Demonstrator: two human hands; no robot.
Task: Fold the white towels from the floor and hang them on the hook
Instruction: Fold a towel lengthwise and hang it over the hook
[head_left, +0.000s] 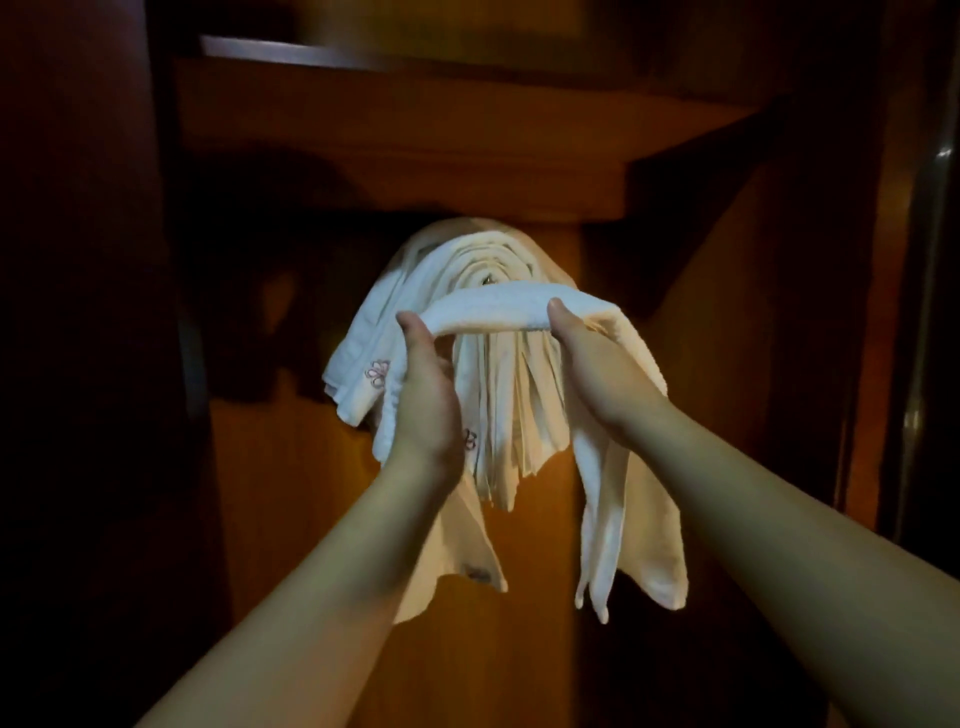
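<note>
Towel (493, 312) between both hands' fingers (410, 325)

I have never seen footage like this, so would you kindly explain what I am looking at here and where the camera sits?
There is no machine here. The camera is worn on a person's head and looks forward at their two bare arms. The left hand and right hand each grip a folded white towel, stretched between them in front of a hook. Many hung towels already drape over that hook, fixed to a wooden panel under a shelf. No table is in view.
</note>
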